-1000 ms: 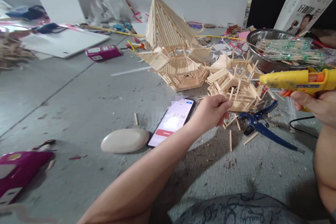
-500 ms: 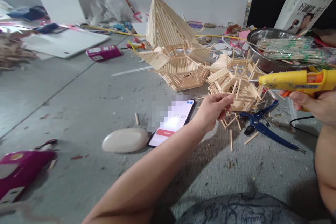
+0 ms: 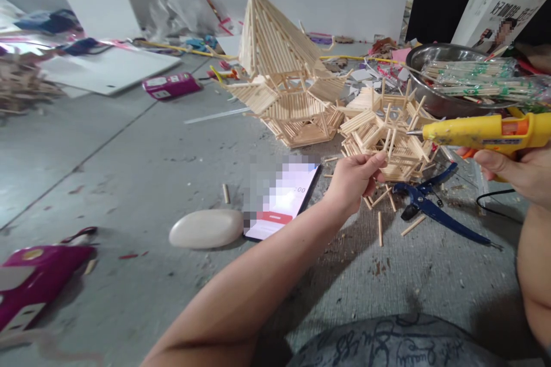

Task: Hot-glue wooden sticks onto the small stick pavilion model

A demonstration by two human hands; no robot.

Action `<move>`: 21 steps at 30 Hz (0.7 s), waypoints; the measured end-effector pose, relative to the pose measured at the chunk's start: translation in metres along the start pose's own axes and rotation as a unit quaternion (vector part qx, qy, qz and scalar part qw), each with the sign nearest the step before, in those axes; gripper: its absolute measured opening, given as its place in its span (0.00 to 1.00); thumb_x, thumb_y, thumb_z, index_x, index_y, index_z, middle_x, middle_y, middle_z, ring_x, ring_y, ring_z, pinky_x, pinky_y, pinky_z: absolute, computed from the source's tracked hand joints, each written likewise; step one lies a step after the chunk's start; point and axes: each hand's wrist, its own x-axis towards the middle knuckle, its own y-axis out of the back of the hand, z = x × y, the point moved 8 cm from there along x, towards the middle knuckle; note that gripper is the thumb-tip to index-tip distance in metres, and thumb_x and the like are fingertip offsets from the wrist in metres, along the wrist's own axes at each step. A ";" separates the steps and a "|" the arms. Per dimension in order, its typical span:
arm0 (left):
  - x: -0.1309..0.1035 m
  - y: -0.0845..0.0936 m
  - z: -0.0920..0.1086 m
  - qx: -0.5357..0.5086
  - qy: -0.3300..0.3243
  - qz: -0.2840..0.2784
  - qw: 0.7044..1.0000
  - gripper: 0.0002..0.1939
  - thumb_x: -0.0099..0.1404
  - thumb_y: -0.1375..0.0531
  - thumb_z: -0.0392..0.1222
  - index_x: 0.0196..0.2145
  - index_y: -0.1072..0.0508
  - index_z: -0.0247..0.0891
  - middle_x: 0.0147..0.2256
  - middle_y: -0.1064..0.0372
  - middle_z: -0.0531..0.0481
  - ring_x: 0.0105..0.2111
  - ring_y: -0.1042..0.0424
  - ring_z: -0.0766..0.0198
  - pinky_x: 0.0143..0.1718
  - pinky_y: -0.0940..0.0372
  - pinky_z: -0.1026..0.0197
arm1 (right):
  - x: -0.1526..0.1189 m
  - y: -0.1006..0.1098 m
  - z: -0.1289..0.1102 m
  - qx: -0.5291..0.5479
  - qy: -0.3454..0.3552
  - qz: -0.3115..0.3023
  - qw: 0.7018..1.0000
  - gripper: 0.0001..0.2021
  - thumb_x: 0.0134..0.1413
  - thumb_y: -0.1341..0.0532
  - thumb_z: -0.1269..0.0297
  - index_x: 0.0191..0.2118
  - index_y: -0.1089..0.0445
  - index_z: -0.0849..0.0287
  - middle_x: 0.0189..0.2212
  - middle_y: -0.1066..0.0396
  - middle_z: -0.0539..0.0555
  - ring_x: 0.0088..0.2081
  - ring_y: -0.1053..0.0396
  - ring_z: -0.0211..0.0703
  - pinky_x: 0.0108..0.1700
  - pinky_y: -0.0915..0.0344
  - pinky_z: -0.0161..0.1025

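steel bowl [image 3: 419, 57] holding bagged sticks [image 3: 473, 77], right hand [image 3: 514, 175] gripping glue gun [image 3: 482, 132]

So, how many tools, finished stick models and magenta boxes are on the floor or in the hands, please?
Tools: 2, the yellow glue gun in the right hand and the blue pliers on the floor.
Stick models: 2, the tall pagoda and the smaller stick frame that the left hand touches.
Magenta boxes: 2, near and far.
Total: 6.

- The phone [image 3: 284, 198] screen beside the white stone [image 3: 205, 228] is partly blurred out.
- The glue gun [image 3: 482, 133] rear runs past the picture's edge.
- The right hand [image 3: 516, 175] is cut off there too.
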 end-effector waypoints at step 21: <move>-0.001 -0.005 -0.005 -0.010 0.043 -0.009 0.999 0.14 0.62 0.43 0.44 0.22 0.34 0.34 0.13 0.38 0.57 0.07 0.47 0.78 0.09 0.59 0.69 | 0.000 -0.002 0.006 0.005 -0.030 0.016 0.999 0.11 0.39 0.35 0.52 0.23 0.29 0.54 0.15 0.36 0.46 0.20 0.36 0.37 0.26 0.34 0.38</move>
